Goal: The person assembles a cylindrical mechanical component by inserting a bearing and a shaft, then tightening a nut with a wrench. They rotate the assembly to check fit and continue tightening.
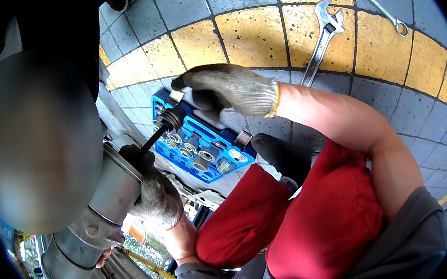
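Note:
My left hand [159, 195], in a worn grey knit glove, is closed at the end of a large grey metal cylinder [113, 186]. From its fingers a black rod [154, 139] slants up to a thick ribbed black collar [172, 117]. Beyond the collar is my right hand [227, 90], gloved the same way. Its fingers are curved and apart, near a metal latch [175, 97] on a blue plastic case [211, 179]. The opened case holds several metal rings and sleeves [204, 158]. Whether my right fingertips touch the latch I cannot tell.
An adjustable wrench [318, 51] lies on the grey and yellow floor tiles [251, 36]. Farther right is a long ring-ended wrench [376, 4]. Another person is close on the left, and a bare hand [104, 258] supports the cylinder's underside. My shoe [278, 156] is beside the case.

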### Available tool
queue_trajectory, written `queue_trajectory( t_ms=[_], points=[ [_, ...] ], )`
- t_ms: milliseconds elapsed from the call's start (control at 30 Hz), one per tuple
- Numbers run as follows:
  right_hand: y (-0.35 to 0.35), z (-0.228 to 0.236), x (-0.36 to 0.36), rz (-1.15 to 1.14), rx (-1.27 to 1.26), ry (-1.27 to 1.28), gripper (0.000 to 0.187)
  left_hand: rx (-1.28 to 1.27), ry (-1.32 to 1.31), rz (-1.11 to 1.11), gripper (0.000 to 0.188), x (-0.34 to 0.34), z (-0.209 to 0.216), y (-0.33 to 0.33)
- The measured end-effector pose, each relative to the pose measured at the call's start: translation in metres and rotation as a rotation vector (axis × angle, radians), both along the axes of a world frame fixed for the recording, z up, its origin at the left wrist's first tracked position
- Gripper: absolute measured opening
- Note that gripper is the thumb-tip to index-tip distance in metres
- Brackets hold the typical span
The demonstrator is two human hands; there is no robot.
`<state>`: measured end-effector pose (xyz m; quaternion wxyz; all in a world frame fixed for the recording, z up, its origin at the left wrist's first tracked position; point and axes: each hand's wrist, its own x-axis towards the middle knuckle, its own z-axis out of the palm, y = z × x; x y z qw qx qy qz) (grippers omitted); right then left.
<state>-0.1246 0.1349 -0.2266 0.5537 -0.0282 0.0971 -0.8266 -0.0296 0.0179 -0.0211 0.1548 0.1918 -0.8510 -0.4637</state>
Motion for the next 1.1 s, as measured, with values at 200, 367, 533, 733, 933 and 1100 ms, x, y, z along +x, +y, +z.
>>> queue_trajectory(
  t_ms=[200,367,533,733,933,1100],
  points=[
    [0.008,0.009,-0.004,0.056,0.037,0.099,0.038,-0.013,0.003,0.034,0.057,0.002,0.000,-0.003],
    [-0.025,-0.008,0.023,-0.246,-0.021,0.148,0.047,0.001,0.019,0.017,0.059,-0.002,-0.005,-0.004],
    [-0.005,0.001,-0.001,-0.010,0.039,0.018,0.035,-0.030,-0.017,0.057,0.067,0.005,0.001,-0.004],
    [0.005,0.014,-0.004,-0.034,-0.022,0.046,0.050,0.004,0.014,0.033,0.066,0.002,-0.009,-0.009],
    [-0.003,0.011,0.006,-0.200,-0.093,0.085,0.033,0.033,-0.001,0.022,0.062,0.004,-0.004,-0.011],
    [-0.002,0.004,-0.004,0.023,0.056,-0.017,0.050,-0.005,0.006,0.012,0.060,0.001,-0.001,-0.010]
  ],
)
